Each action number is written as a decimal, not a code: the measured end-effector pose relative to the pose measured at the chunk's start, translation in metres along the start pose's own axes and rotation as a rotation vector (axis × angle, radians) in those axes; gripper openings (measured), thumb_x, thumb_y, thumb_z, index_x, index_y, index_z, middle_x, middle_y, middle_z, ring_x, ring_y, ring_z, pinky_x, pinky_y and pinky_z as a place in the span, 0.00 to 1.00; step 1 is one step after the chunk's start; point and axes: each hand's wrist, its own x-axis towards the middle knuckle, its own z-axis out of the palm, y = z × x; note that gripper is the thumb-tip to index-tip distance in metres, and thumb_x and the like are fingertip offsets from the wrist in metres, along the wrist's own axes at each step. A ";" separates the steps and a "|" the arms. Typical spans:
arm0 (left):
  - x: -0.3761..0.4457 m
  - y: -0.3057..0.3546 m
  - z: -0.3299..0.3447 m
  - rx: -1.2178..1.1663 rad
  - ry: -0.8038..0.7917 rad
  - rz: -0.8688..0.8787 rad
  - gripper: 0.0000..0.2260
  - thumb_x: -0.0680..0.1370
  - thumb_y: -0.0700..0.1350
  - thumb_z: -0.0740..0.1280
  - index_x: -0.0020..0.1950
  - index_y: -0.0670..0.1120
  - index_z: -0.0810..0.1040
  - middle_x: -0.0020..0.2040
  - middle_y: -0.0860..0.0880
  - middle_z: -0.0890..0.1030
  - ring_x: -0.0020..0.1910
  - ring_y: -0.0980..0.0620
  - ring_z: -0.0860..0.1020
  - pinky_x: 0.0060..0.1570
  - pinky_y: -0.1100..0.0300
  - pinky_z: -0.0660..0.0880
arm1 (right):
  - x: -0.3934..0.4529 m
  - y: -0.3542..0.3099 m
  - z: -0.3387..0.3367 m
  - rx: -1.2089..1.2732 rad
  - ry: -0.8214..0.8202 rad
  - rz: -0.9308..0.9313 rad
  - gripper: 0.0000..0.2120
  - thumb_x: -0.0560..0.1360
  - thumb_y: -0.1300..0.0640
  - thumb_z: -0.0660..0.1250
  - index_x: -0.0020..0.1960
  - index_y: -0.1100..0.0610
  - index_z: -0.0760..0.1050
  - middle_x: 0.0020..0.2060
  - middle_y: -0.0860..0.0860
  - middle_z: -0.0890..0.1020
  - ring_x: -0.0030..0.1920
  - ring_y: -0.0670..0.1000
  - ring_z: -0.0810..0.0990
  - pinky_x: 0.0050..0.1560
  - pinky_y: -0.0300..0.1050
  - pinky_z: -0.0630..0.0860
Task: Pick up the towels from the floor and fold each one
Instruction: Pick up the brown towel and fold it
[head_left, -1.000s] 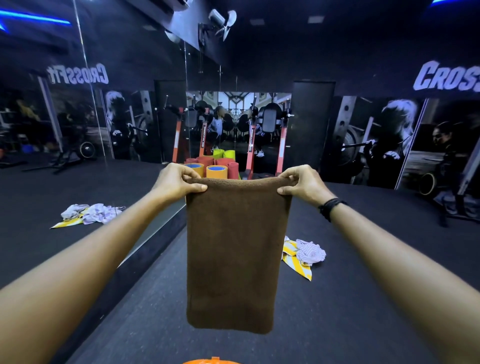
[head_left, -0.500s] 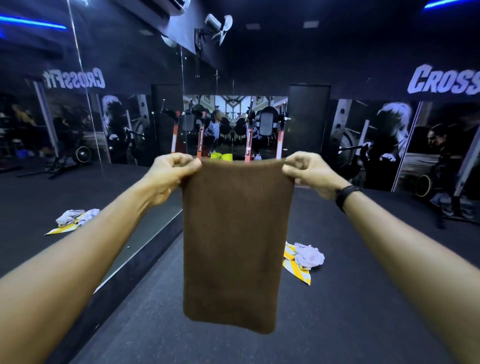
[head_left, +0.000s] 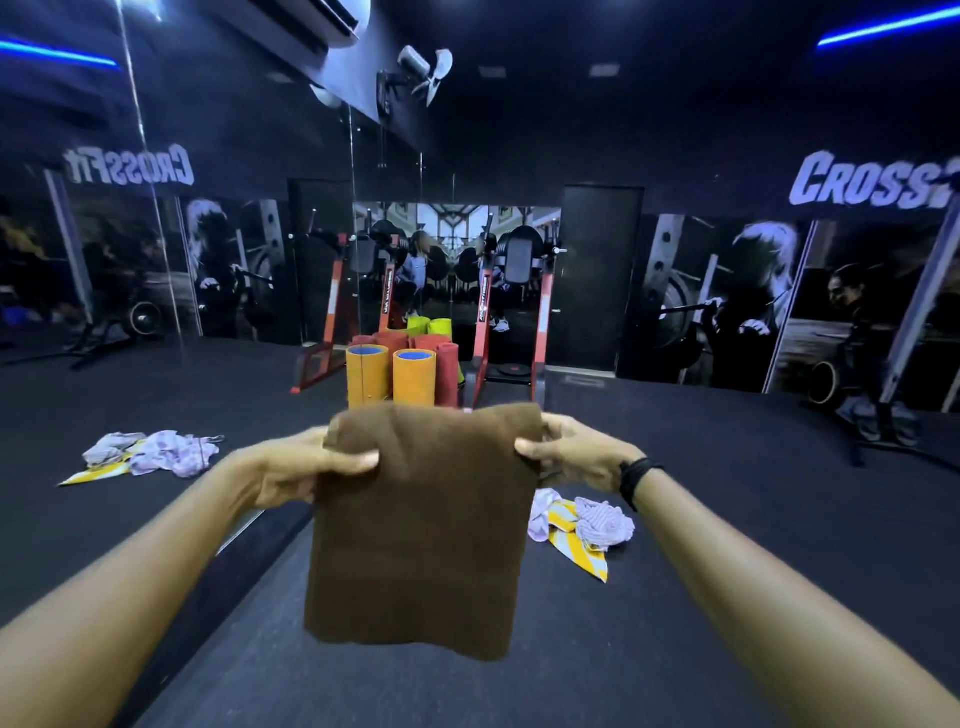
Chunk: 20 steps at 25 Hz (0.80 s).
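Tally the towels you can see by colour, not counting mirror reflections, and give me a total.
Brown: 1, the brown towel held up by the left hand and right hand
Lilac striped: 1, the lilac towel crumpled on the floor
Yellow striped: 1, the yellow towel under it
Total: 3

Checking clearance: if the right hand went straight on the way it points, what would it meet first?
The right hand points leftward, fingers on the brown towel; beyond that likely the left hand.

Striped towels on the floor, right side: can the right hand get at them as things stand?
Probably not yet: the right hand grips the brown towel, and the striped towels lie beyond, on the floor.
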 end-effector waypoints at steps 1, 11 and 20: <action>-0.001 -0.005 0.001 0.081 -0.019 -0.039 0.22 0.69 0.43 0.77 0.61 0.47 0.78 0.57 0.44 0.83 0.55 0.47 0.81 0.53 0.52 0.78 | 0.001 0.005 0.002 -0.048 -0.012 0.023 0.10 0.78 0.62 0.65 0.59 0.56 0.76 0.45 0.50 0.84 0.41 0.49 0.82 0.46 0.48 0.80; 0.008 -0.009 0.010 -0.180 0.266 0.064 0.32 0.62 0.44 0.76 0.65 0.40 0.72 0.57 0.40 0.81 0.56 0.43 0.80 0.52 0.49 0.77 | 0.004 -0.001 0.000 0.237 0.211 -0.002 0.38 0.72 0.70 0.70 0.75 0.58 0.55 0.48 0.57 0.84 0.46 0.51 0.83 0.42 0.44 0.80; 0.007 0.003 0.021 0.159 0.379 0.205 0.34 0.63 0.37 0.80 0.63 0.54 0.70 0.57 0.44 0.78 0.56 0.47 0.77 0.58 0.49 0.76 | 0.005 -0.004 0.002 -0.013 0.258 -0.074 0.35 0.64 0.73 0.75 0.67 0.58 0.69 0.49 0.60 0.82 0.47 0.54 0.82 0.38 0.41 0.79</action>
